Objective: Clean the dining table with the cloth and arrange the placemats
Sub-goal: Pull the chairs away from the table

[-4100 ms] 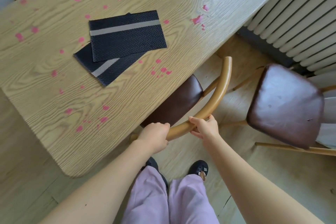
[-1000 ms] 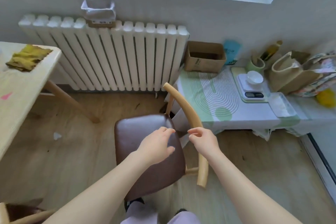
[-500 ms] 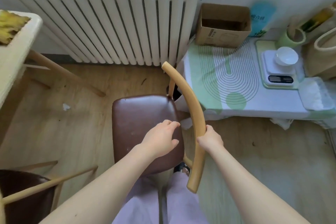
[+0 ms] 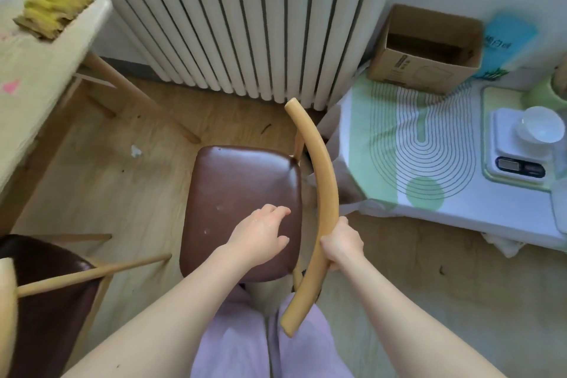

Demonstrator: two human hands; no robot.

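A yellow cloth (image 4: 50, 11) lies crumpled on the corner of the wooden dining table (image 4: 27, 70) at the far left, beside a pink stain (image 4: 10, 86). No placemats are in view. In front of me stands a chair with a brown seat (image 4: 242, 193) and a curved wooden backrest (image 4: 322, 181). My right hand (image 4: 342, 244) grips the backrest near its lower half. My left hand (image 4: 260, 235) hovers over the seat with relaxed fingers, holding nothing.
A white radiator (image 4: 245, 24) lines the wall behind the chair. A low table with a green-patterned cover (image 4: 429, 147) at the right carries a cardboard box (image 4: 426, 49) and a scale with a bowl (image 4: 521, 144). A second chair (image 4: 46, 301) stands at the lower left.
The view has swung from the table to the chair by the radiator. My left hand has let go of the backrest and is over the seat; my right hand has taken a full grip.
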